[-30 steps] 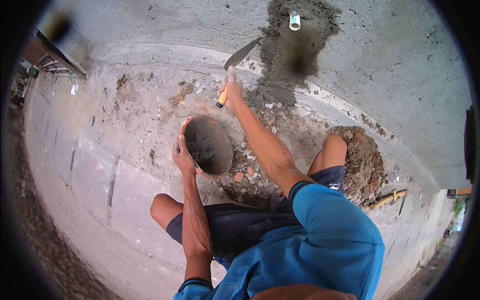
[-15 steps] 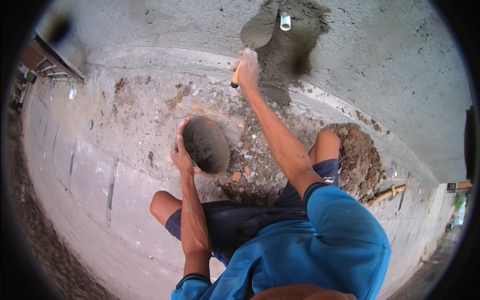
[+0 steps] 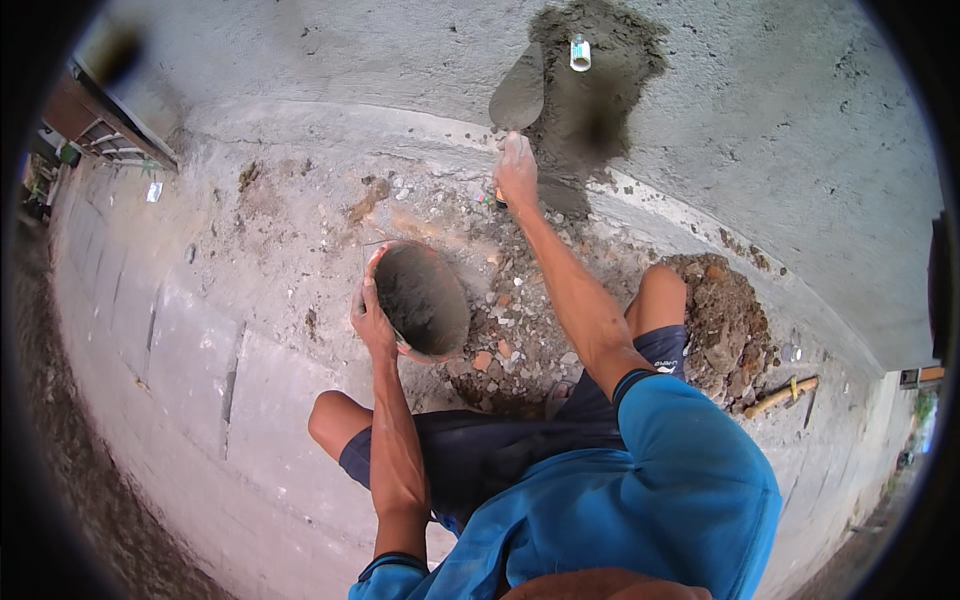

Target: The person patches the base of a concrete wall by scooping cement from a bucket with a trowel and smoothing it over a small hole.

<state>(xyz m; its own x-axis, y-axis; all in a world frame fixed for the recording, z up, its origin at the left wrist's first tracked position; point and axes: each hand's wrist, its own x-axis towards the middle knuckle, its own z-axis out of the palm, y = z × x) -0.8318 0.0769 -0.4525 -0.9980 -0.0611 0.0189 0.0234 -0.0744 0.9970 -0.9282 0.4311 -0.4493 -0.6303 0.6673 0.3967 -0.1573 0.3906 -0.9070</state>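
The rough grey cement-rendered wall point(image 3: 780, 150) spans the upper and right side, with a pale ledge point(image 3: 300, 112) along its foot. The floor is grey concrete point(image 3: 290, 410), marked by dark joints point(image 3: 232, 390). Loose rubble point(image 3: 510, 310) lies near the wall, and a heap of brown soil point(image 3: 715, 320) stands against its base. A brown barred panel point(image 3: 105, 125) stands at far left; greenery point(image 3: 922, 405) shows at far right. Light is diffuse.

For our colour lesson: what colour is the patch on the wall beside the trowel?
The patch is dark grey, clearest in the head view.
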